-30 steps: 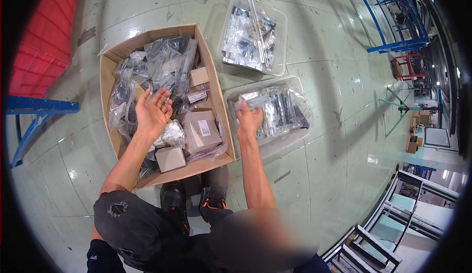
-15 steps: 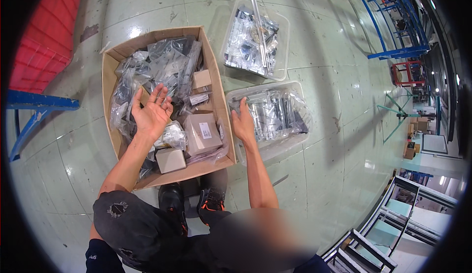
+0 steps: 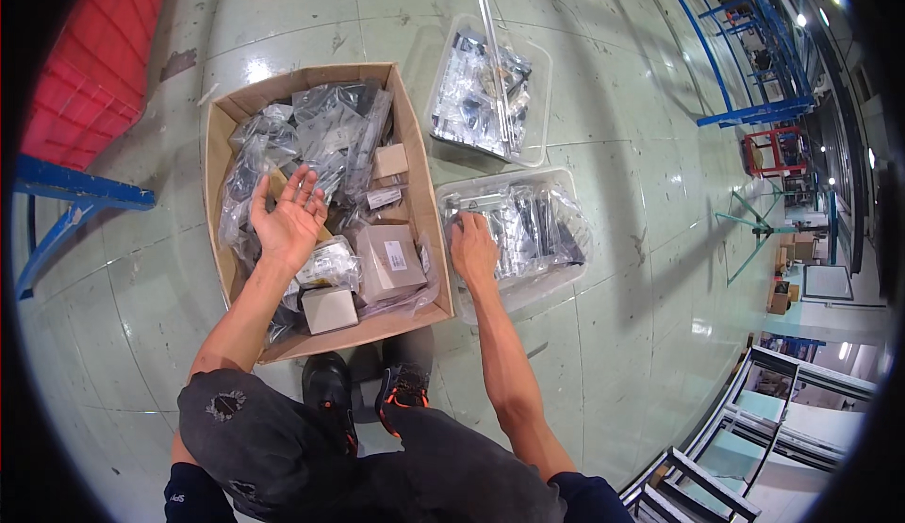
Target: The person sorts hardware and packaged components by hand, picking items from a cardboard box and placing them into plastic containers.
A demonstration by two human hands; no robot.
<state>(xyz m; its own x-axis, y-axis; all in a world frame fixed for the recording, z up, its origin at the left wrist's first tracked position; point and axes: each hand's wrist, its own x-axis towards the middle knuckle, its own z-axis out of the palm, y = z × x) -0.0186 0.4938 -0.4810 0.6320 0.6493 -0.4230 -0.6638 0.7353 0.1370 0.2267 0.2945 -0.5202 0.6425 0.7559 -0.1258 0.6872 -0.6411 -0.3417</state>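
Head view: a cardboard box sits right of the released left grip. Shiny bagged parts lie beside the right grip, its hold unclear.

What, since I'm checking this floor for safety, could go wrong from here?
The long strips jut past the rim of the far clear bin; someone passing might catch them. The shoes stand close to the cardboard box, so a step forward could end in a stumble. The right hand is bare at the near clear bin beside bagged parts; it might get scratched if any have sharp edges, which cannot be told here.
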